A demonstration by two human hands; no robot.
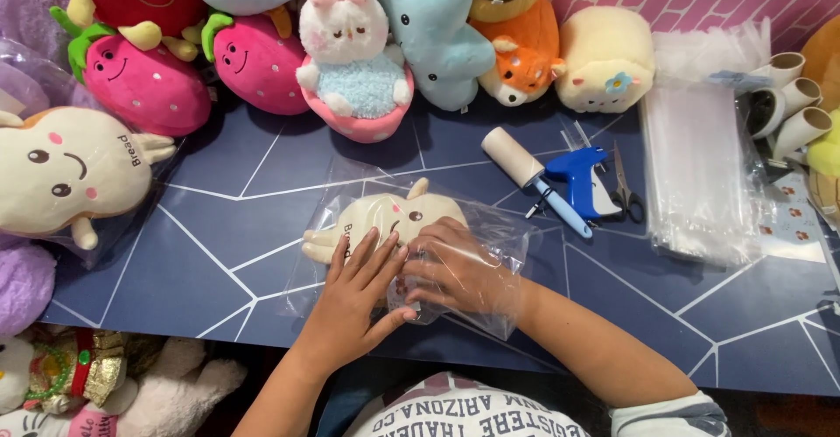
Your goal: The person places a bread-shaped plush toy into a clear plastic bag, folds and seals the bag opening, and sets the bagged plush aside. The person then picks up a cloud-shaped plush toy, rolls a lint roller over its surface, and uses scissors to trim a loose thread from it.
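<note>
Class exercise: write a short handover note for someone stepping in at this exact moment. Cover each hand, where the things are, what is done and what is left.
Left hand: flat on the clear bag, pressing the cream bread plush.
Right hand: inside the bag's open end, fingers on the plush.
Where: bag and plush lie mid-table; lint roller, blue tagging gun, scissors and spare bags sit to the right.
Done: plush mostly in the bag.
Left: bag not yet closed.
</note>
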